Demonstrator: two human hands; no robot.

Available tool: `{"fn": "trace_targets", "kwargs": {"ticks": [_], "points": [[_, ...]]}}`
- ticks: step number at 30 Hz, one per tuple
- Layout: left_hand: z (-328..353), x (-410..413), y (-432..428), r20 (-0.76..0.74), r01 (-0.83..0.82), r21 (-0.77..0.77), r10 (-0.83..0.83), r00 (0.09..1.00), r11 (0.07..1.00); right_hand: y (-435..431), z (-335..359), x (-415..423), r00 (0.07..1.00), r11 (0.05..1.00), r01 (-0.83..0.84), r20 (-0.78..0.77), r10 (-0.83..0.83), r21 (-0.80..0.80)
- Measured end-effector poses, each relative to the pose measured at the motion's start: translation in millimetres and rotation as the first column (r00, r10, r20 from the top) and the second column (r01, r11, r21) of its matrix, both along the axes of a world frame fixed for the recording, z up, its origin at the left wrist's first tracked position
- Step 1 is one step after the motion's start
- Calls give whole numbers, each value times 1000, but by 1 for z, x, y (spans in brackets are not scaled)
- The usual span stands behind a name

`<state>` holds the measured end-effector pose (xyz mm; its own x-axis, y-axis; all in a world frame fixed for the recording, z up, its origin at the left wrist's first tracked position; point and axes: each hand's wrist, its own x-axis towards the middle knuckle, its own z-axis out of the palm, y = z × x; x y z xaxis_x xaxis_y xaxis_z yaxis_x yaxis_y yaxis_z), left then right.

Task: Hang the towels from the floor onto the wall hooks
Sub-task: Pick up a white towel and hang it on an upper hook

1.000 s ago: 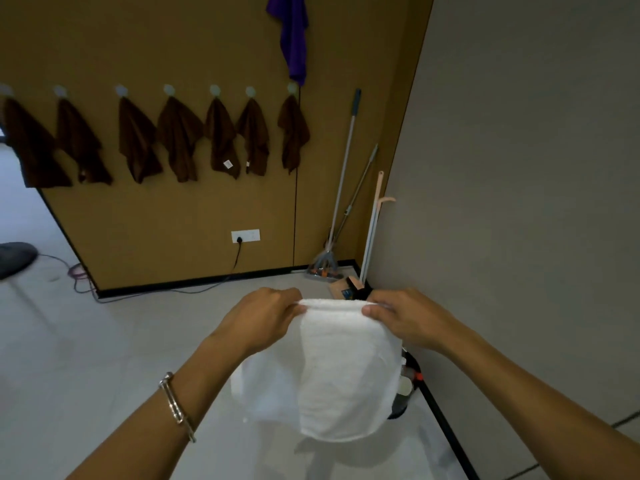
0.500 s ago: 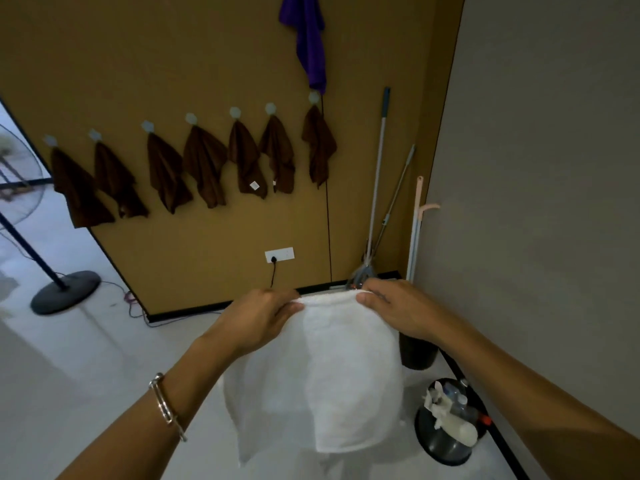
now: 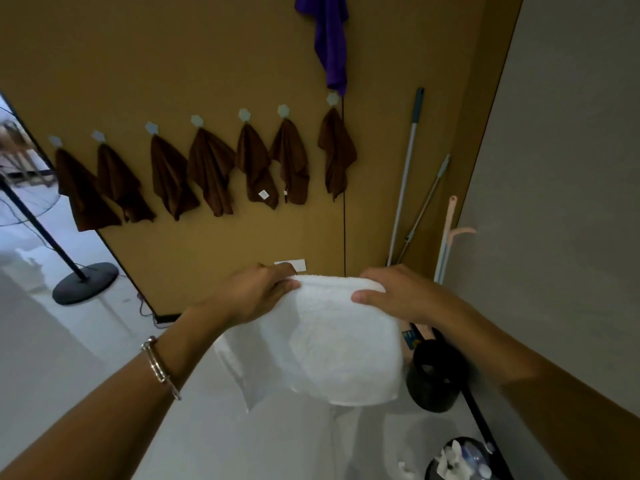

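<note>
Right now, both hands are holding a white towel point(image 3: 332, 341) up in front of the person, well clear of the pale floor point(image 3: 86, 341). The left hand point(image 3: 256, 296) is gripping the left end of the towel's top edge with its fingers curled over the fold. The right hand point(image 3: 398, 296) is gripping the right end, with its thumb pressing on the near face and the other fingers wrapping over the top. The cloth is hanging down between the two forearms in loose folds (its lower corners are drooping unevenly). A metal bracelet point(image 3: 159, 367) is sitting on the left wrist.

Beyond the hands, seven brown towels point(image 3: 209, 171) are hanging in a row on the ochre wall point(image 3: 173, 46), each from a small pale hook point(image 3: 196, 120). A purple cloth point(image 3: 330, 39) is dangling higher up, just above the rightmost hook. Long mop handles point(image 3: 403, 174) are leaning in the corner to the right, and a black bucket point(image 3: 436, 379) is standing on the floor below them, partly hidden behind the towel. A white wall socket point(image 3: 294, 264) is showing just above the left hand. At the left edge, the dark round base of a fan stand point(image 3: 85, 282) is resting on the floor.
</note>
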<state>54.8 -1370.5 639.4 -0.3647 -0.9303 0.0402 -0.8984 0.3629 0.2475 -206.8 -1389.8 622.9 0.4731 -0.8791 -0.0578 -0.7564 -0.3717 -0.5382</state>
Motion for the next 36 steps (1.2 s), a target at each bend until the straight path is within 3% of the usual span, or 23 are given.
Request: {"fn": "trace_targets", "kwargs": {"ticks": [8, 17, 21, 27, 36], "points": [[-9, 17, -84, 16, -20, -46, 21, 1000, 999, -91, -9, 21, 999, 1000, 21, 27, -20, -22], [-18, 60, -223, -122, 67, 47, -61, 991, 997, -214, -4, 62, 991, 987, 131, -2, -131, 96], [-14, 78, -281, -154, 97, 17, -93, 984, 995, -263, -1, 81, 991, 991, 130, 0, -130, -23], [-12, 95, -344, -148, 140, -13, -141, 979, 990, -312, -9, 96, 976, 975, 216, 26, -217, 40], [-8, 113, -428, -86, 88, -122, -99, 991, 989, -406, 1, 122, 978, 976, 209, 21, -208, -56]]}}
